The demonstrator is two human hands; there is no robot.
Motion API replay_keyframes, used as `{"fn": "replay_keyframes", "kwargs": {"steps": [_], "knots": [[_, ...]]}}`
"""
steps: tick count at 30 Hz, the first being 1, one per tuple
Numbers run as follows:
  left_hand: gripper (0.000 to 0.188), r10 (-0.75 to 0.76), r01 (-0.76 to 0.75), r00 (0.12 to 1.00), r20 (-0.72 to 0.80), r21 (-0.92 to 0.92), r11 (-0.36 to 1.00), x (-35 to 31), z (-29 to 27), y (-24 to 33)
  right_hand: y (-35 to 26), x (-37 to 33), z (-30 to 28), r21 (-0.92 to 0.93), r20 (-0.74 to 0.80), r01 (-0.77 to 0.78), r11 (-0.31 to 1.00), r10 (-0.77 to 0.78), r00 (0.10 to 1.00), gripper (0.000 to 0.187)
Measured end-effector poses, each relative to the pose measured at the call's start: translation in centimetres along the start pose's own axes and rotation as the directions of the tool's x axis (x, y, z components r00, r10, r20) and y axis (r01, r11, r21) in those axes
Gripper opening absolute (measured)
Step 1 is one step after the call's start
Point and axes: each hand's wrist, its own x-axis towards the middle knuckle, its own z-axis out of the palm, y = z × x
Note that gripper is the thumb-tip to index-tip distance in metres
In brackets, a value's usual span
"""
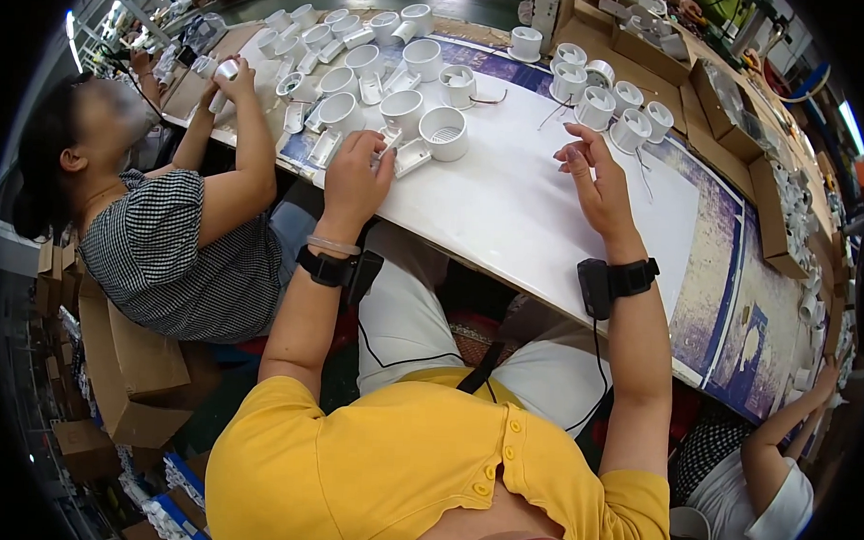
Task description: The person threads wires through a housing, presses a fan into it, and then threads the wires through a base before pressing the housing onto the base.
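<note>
My left hand hovers at the near edge of a group of white plastic parts, fingers loosely bent. It is right beside a small white rectangular housing; whether the fingertips touch it I cannot tell. Close by stand a white round cup with a slotted bottom and another white cup. Over the white board, my right hand is open with its fingers apart and nothing in it. Beyond it sit several white cups with fan blades and thin wires, such as this fan unit.
A white board covers the near table top. At left, a co-worker's hands hold a small white part. Cardboard boxes line the right side, where another person works. An open carton stands at lower left.
</note>
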Motion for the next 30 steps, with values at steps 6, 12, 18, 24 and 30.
{"fn": "replay_keyframes", "kwargs": {"steps": [6,12,18,24,30], "knots": [[0.016,0.076,-0.053,0.993,-0.093,0.228,0.972,1.1,-0.6,-1.8,0.1,0.0,0.0,-0.008,-0.007,-0.005,1.000,0.005,1.000,0.034],[0.028,0.267,-0.229,0.956,-0.120,0.262,0.938,1.1,0.1,0.6,0.5,-0.1,-0.3,0.005,-0.054,0.010,1.000,-0.010,0.999,0.033],[0.046,0.051,-0.086,0.985,0.166,0.216,0.972,1.3,1.6,2.6,0.6,0.1,-0.4,0.082,-0.120,-0.005,0.997,0.015,0.993,0.032],[0.056,0.121,-0.120,0.976,0.182,-0.013,0.993,1.3,3.5,5.6,0.1,-0.3,-0.7,0.004,-0.065,-0.026,1.000,0.026,0.998,0.031],[0.057,0.335,-0.326,0.939,0.082,-0.107,0.939,1.7,5.6,8.6,-0.7,-0.3,0.7,0.352,0.158,-0.092,0.931,0.038,0.987,0.043]]}}
